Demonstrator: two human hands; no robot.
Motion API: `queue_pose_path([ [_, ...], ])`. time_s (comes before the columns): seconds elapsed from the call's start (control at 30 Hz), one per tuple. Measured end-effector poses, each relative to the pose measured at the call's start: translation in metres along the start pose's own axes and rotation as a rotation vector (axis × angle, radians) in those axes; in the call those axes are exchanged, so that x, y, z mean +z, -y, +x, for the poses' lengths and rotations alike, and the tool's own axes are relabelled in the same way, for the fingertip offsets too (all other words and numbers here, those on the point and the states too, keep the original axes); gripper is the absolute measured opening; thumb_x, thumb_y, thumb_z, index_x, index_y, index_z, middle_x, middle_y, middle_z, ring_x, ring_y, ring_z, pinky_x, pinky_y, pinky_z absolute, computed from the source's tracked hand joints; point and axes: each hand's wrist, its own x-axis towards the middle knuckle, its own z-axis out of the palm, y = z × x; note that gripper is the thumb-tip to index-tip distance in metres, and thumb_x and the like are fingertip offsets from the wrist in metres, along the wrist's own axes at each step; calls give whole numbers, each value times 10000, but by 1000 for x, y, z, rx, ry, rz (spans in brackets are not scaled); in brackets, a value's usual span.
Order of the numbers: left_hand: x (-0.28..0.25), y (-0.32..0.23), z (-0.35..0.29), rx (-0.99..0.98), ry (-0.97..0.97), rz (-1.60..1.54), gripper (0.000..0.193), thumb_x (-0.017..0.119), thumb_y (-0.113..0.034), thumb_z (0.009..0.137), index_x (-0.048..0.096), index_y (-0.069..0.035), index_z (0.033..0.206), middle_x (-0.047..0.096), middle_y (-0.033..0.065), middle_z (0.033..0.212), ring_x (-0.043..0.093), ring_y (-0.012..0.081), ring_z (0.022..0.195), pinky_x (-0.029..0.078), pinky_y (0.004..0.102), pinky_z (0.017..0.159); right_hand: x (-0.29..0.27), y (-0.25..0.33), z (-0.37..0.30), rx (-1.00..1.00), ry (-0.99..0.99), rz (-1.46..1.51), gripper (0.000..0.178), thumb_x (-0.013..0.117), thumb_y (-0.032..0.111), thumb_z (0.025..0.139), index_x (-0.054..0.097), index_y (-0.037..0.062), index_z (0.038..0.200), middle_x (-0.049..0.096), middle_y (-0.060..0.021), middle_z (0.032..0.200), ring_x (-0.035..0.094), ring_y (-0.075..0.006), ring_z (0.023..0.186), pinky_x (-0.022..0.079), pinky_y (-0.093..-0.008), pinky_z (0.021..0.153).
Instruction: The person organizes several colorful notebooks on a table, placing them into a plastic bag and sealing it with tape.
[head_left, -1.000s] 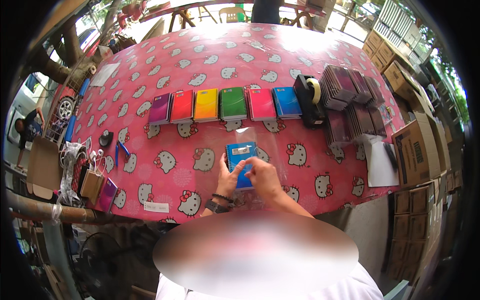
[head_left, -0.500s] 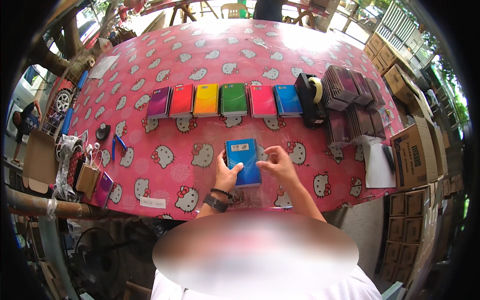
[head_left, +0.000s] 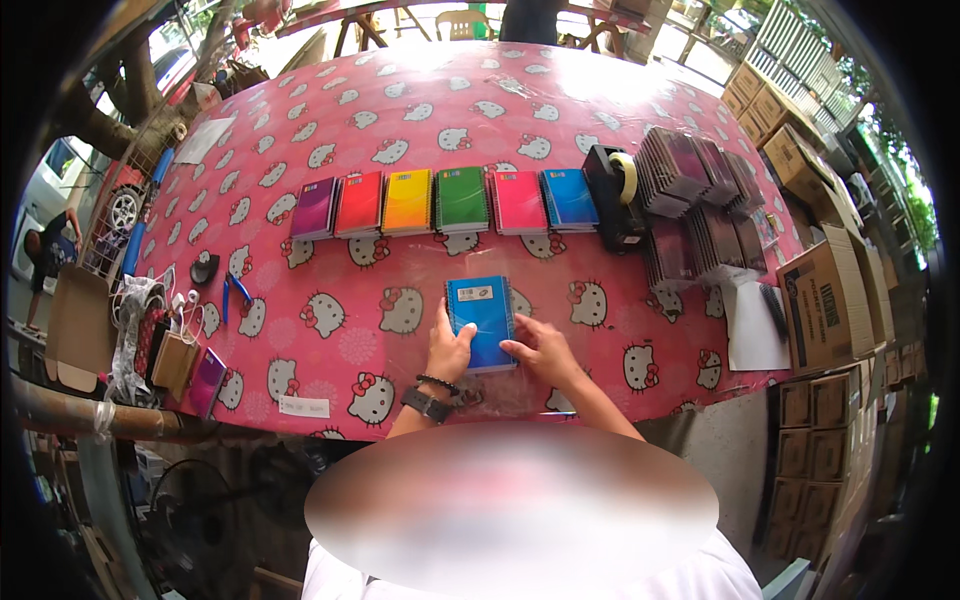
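Observation:
A blue spiral notebook (head_left: pixel 483 322) with a white label near its top lies upright before me, perhaps on others like it; its edge looks thick. Around its left side, my left hand (head_left: pixel 450 350) is closed, the thumb lying on the cover. My right hand (head_left: pixel 540 350) closes at the lower right edge, thumb and fingertips against the notebook. Clear plastic (head_left: pixel 430 385) spreads under and around it on the pink table cover. Behind it stand a purple notebook (head_left: pixel 314 208), a red one (head_left: pixel 358 204), a yellow one (head_left: pixel 407 201), a green one (head_left: pixel 462 199), a pink one (head_left: pixel 520 201) and another blue one (head_left: pixel 569 198).
A black tape dispenser (head_left: pixel 614 205) stands beside stacks of dark spiral notebooks (head_left: pixel 690 210) on the right. Cartons (head_left: pixel 830 300) line the right side. Blue-handled pliers (head_left: pixel 236 288), a cable bundle (head_left: pixel 180 325) and a white label strip (head_left: pixel 304 407) lie left. A person (head_left: pixel 55 250) is far left.
My right hand has come down and inward from just off the notebook's right side to touch its lower right edge. My left hand keeps its hold.

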Motion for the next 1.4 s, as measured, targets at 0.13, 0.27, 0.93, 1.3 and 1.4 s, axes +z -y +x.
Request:
queue_pose_path([
  [0.13, -3, 7, 0, -13, -123, 108, 764, 651, -242, 777, 264, 36, 1374, 574, 259, 1100, 586, 347, 989, 461, 403, 855, 22, 19, 6, 8, -93, -92, 644, 791, 307, 681, 530, -45, 1153, 602, -180, 1032, 576, -271, 988, 486, -344, 816],
  [0.27, -7, 13, -9, 126, -145, 139, 757, 680, -234, 766, 300, 46, 1357, 612, 238, 1039, 614, 350, 924, 478, 396, 824, 28, 21, 10, -81, -125, -217, 819, 805, 350, 645, 437, -53, 1256, 561, -226, 1108, 522, -321, 1084, 434, -373, 912],
  [0.93, 26, 23, -23, 96, -270, 261, 554, 390, -352, 955, 335, 12, 1369, 455, 201, 1299, 472, 327, 1160, 369, 373, 977, -5, -15, 27, -47, 180, 150, 887, 756, 158, 718, 232, -44, 1405, 559, -146, 1170, 571, -170, 990, 458, -291, 879],
  [1.3, 25, 7, -30, 30, -183, 208, 713, 553, -318, 872, 220, 20, 1403, 441, 249, 1294, 485, 319, 1161, 380, 370, 972, 1, 18, 10, -243, 49, -417, 896, 670, 356, 774, 171, 32, 1445, 226, -187, 1462, 204, -320, 1348, 223, -439, 1047],
  [1.4, 26, -2, -32, -20, -149, 212, 695, 520, -321, 887, 204, 8, 1412, 388, 267, 1323, 412, 348, 1208, 329, 398, 1005, 8, 16, 8, -373, 47, -763, 794, 549, 409, 836, 177, 72, 1451, 119, -90, 1522, 71, -311, 1394, 82, -531, 1068],
])
